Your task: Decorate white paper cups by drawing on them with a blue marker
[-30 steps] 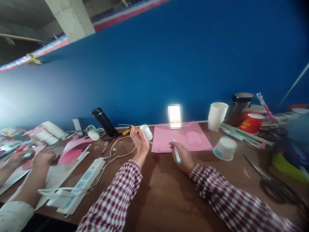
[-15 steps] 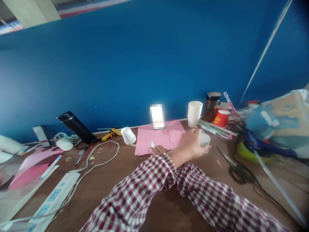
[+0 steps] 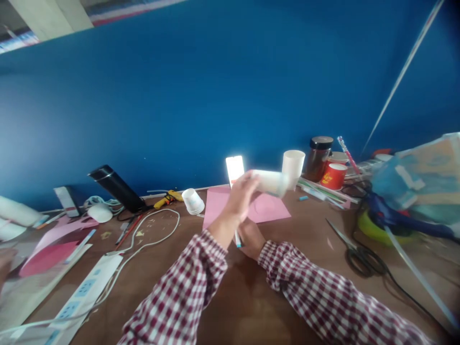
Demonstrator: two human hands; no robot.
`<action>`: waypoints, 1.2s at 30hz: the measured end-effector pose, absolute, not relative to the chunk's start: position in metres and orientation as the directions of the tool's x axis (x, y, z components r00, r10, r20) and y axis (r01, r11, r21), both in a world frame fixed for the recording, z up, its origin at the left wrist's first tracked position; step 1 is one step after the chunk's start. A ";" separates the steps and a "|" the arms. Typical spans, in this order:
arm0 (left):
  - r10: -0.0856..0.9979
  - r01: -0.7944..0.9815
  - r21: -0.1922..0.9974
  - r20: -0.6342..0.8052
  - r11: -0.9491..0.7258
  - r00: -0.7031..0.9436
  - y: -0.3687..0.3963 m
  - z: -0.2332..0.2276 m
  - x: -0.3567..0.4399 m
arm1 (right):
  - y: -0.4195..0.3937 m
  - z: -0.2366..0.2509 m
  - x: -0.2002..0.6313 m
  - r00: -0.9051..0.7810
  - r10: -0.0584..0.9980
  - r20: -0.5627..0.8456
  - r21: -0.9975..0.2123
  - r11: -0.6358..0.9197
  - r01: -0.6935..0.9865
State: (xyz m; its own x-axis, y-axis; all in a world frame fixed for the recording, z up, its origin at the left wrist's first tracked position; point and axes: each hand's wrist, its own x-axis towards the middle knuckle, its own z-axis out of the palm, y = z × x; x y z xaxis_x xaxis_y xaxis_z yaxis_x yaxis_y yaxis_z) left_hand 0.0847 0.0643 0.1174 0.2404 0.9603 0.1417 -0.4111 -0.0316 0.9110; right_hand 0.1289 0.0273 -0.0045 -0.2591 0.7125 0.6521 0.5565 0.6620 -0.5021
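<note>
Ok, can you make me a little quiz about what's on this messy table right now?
1. True or false: the left hand holds a white paper cup up above the pink paper.
2. What is in the right hand? A) scissors B) a pen with a blue tip C) a glue gun
3. Fill in: the black scissors lie on the table to the ___ of both hands.

Key
1. True. The cup is blurred, lying sideways in the grip.
2. B, the pen.
3. Right.
</note>
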 end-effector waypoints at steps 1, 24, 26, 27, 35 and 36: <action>0.974 -0.502 0.863 0.156 -0.055 0.163 0.064 0.118 0.064 | 0.027 -0.002 0.129 -0.260 0.711 0.653 -0.510 0.667 0.543; 0.997 -0.557 0.830 -0.009 -0.034 -0.073 0.025 0.016 -0.003 | 0.021 0.017 0.132 0.078 0.768 0.635 -0.730 0.565 0.384; 0.997 -0.544 0.838 0.008 -0.050 -0.080 0.024 0.015 -0.005 | 0.021 0.016 0.132 0.093 0.764 0.639 -0.731 0.565 0.383; 0.996 -0.541 0.839 0.008 -0.057 -0.092 0.024 0.014 -0.006 | 0.021 0.016 0.132 0.099 0.762 0.640 -0.731 0.565 0.382; 0.982 -0.603 0.794 -0.044 -0.079 -0.186 0.027 0.010 -0.014 | 0.030 0.024 0.145 0.178 0.712 0.679 -0.698 0.552 0.456; 0.982 -0.611 0.788 -0.046 -0.077 -0.182 0.027 0.010 -0.014 | 0.032 0.025 0.151 0.207 0.699 0.685 -0.695 0.539 0.476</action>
State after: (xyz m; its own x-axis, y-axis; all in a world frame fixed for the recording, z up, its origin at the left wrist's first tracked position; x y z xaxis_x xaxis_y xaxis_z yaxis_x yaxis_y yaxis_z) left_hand -0.0145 0.0270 0.0104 -0.1822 0.9822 -0.0456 -0.6108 -0.0767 0.7881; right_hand 0.1515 0.0316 0.0253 0.2075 0.6987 0.6846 0.4762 0.5392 -0.6946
